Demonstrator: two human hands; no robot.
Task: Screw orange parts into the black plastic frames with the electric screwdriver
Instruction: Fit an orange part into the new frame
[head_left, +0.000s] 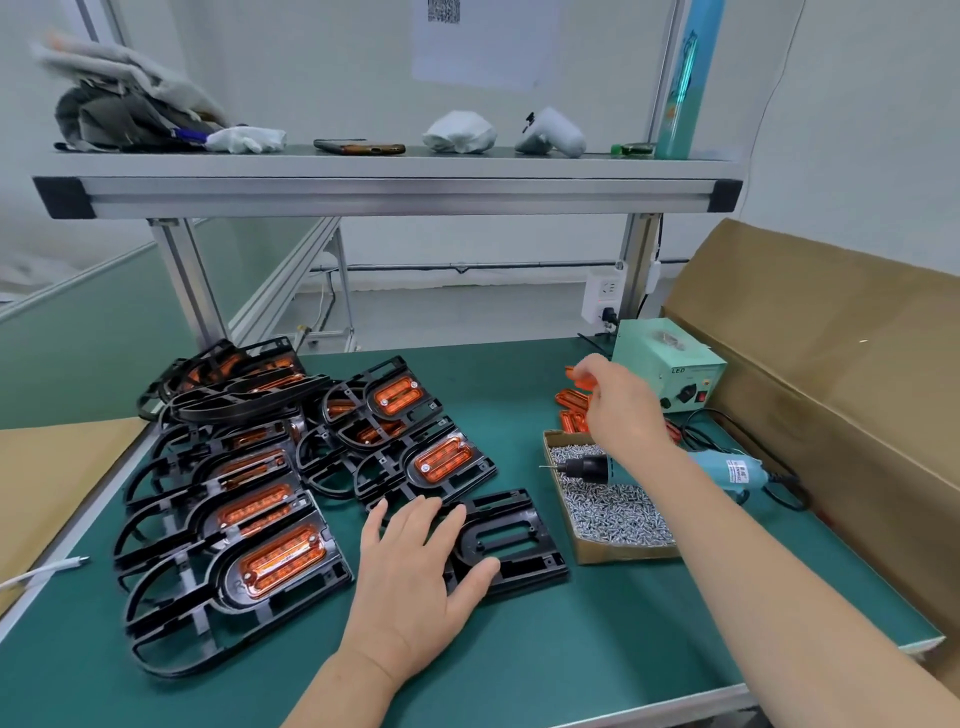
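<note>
Two-handed: pressed the empty black frame (545, 564) flat on the bench (571, 649) under the spread left hand (415, 566), pinched one orange part (581, 375) by its rim in the right hand (621, 415) beyond the screw box (613, 514), judged light, stiff, probably slick.

Two hands: left hand (415, 577), right hand (621, 410). One empty black frame (519, 535). Finished frames with orange inserts (283, 558): about eleven, overlapping, exact count unclear. One orange part (579, 375) pinched in the right hand, at least three loose orange parts (571, 402) on the counter (571, 649). One electric screwdriver (727, 470). One screw box (623, 553), screws uncountable. One power supply (670, 364). One cardboard carton (831, 364).
</note>
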